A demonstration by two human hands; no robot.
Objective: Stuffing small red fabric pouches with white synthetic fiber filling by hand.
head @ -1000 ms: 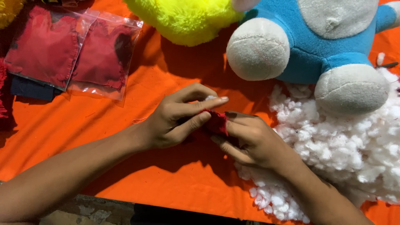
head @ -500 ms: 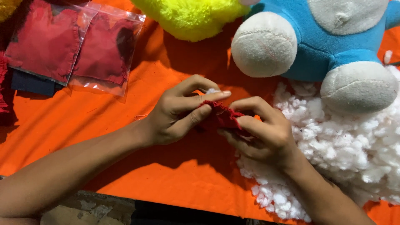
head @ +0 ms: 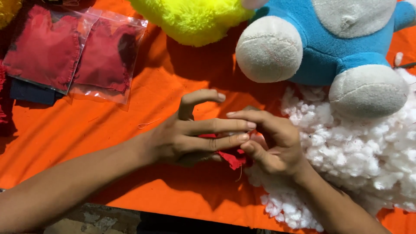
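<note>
Both my hands meet over a small red fabric piece (head: 232, 158) above the orange cloth (head: 143, 130). My left hand (head: 190, 134) reaches in from the left, its fingers stretched across the red piece and pinching it. My right hand (head: 273, 141) comes from the lower right and grips the same piece from the other side; most of the fabric is hidden between the fingers. A loose thread hangs from its lower edge. A heap of white stuffing (head: 368, 160) lies just right of my right hand.
A blue and grey plush toy (head: 329, 47) sits at the top right, its feet on the stuffing. A yellow plush (head: 195, 19) lies top centre. Two clear bags holding red fabric shapes (head: 73, 52) rest at the top left. The table edge runs along the bottom.
Both hands have shifted slightly lower and my left fingers have straightened out over the red piece, which now shows less between the hands.
</note>
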